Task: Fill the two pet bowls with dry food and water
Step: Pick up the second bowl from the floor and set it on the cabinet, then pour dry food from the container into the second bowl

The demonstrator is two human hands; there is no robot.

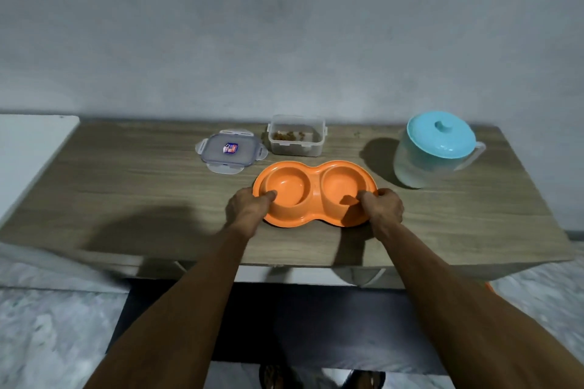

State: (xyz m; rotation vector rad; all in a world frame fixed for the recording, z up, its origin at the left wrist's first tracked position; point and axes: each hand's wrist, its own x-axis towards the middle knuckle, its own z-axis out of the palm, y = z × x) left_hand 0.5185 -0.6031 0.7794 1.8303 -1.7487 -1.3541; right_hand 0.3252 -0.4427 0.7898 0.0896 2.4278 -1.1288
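Orange double pet bowl (316, 199) at centre of frame, flat on the table (142, 186): smooth moulded plastic, figure-eight outline, two round wells side by side, bare orange bottoms in both. Left hand (248, 208) gripping the bowl's left end, thumb hooked over the rim into the left well, other fingers curled under the edge. Right hand (384, 208) gripping the right end the same way, thumb inside the right well.

Just above the bowl, clear squarish plastic container (296, 148), uncovered, thin layer of brown kibble (284, 136) at the bottom. Left of it, a clip-lock lid (230, 161) lying flat, translucent grey, four flaps, small sticker in the middle. Right of frame, frosted translucent pitcher (420, 167), round, handle pointing right, domed turquoise lid (441, 134) with a knob; water level hard to tell.

Table top matte grey-brown wood-grain laminate, long rectangle, set against a plain mottled grey wall (284, 25). White flat surface (28, 148) at left edge. Pale marbled floor (47, 325) in lower corners. Sandalled feet (278, 377) at bottom edge.
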